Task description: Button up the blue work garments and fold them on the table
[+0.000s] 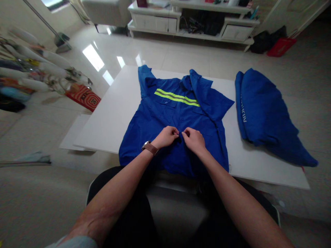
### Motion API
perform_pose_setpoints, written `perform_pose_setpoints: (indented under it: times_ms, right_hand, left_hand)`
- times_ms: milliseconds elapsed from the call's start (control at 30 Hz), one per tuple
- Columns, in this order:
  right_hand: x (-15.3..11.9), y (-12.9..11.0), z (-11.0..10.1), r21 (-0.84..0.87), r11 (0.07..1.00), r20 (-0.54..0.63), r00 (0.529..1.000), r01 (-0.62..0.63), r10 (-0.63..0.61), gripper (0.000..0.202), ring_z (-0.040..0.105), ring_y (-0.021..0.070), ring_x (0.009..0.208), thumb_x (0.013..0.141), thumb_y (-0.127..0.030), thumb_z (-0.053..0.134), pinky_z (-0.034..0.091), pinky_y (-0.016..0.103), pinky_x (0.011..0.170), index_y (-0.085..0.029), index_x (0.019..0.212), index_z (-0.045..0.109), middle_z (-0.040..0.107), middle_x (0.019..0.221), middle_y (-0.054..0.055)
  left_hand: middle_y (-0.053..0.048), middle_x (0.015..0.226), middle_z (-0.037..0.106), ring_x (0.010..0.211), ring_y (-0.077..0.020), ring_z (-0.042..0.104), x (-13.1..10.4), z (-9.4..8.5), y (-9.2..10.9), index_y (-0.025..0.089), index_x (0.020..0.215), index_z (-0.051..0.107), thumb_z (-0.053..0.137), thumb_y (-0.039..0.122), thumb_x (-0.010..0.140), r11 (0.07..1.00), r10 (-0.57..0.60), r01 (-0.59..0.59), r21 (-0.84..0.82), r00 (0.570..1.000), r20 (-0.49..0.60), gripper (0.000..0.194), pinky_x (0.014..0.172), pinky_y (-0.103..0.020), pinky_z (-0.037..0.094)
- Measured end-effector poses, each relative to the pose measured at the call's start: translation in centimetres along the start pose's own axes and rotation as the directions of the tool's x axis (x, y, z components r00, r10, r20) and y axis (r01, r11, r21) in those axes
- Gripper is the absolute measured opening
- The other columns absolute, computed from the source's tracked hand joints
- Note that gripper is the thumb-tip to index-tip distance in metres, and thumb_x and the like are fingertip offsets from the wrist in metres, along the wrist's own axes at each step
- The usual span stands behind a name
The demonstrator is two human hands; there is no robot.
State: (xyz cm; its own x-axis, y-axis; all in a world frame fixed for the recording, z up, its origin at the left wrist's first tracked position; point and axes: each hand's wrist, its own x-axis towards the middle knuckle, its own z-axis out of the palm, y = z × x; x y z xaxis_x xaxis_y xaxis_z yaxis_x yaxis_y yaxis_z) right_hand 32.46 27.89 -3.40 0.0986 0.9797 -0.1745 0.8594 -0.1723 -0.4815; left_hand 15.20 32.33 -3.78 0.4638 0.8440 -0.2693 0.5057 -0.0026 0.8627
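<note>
A blue work shirt (155,117) with a yellow and grey reflective stripe (176,97) across the chest lies front up, its lower part hanging over the table's near edge. My left hand (167,136), with a brown-strapped watch (150,148) on the wrist, pinches the front placket near the middle. Just to its right, my right hand (194,139) pinches the same placket, fingertips almost touching the left ones. Whether a button sits between the fingers is hidden. A button (181,119) shows on the placket above my hands. The shirt's right side is partly folded over itself.
The shirt rests on a white table (108,120). A folded pile of blue cloth (266,110) with white lettering lies at the table's right. Beyond stand a white TV cabinet (155,22) and a grey chair (107,12). A red bag (82,96) and clutter are at left.
</note>
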Motion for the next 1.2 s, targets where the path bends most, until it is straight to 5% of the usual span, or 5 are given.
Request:
perform_pose_setpoints:
  times_ms: [200,567,967,1200]
  right_hand:
    - [1.0,0.7,0.9,0.308,0.944,0.047,0.989,0.119,-0.140,0.021,0.066,0.0190,0.080,0.092,-0.027,0.053,0.043,0.028,0.074,-0.020,0.090,0.073,0.075,0.088,0.005]
    - [1.5,1.5,2.0,0.545,0.837,0.115,0.985,0.046,-0.129,0.027,0.052,0.0159,0.066,0.082,-0.045,0.061,0.036,0.029,0.063,-0.018,0.080,0.066,0.060,0.069,-0.001]
    - [1.4,1.2,2.2,0.576,0.808,0.033,0.984,0.123,-0.174,0.019,0.051,0.0159,0.066,0.081,-0.039,0.058,0.036,0.029,0.066,-0.020,0.077,0.062,0.058,0.068,-0.003]
    - [1.3,0.9,1.9,0.508,0.854,-0.050,0.994,0.110,-0.098,0.017,0.053,0.0164,0.066,0.083,-0.035,0.055,0.036,0.029,0.065,-0.021,0.077,0.062,0.059,0.067,-0.002]
  left_hand:
    - [0.000,0.079,0.065,0.066,-0.0114,0.054,0.0,0.0,0.1,0.014,0.089,0.069,0.064,0.010,0.084,1.000,0.001,-0.001,-0.002,1.000,-0.019,0.008,0.064,-0.025,0.041]
    - [0.002,0.081,0.064,0.069,-0.0123,0.057,-0.4,-0.3,0.3,0.018,0.097,0.065,0.062,0.010,0.083,0.995,0.076,-0.072,0.063,0.995,-0.057,0.016,0.065,-0.025,0.041]
    - [0.004,0.077,0.066,0.068,-0.0118,0.061,-0.7,-0.5,0.5,0.020,0.096,0.059,0.068,0.010,0.080,0.995,0.097,-0.097,0.035,0.995,-0.016,0.021,0.065,-0.023,0.044]
    - [0.005,0.074,0.065,0.064,-0.0113,0.061,-0.7,-0.6,0.5,0.020,0.097,0.056,0.070,0.010,0.078,0.996,0.088,-0.088,-0.003,0.996,-0.023,0.026,0.063,-0.023,0.044]
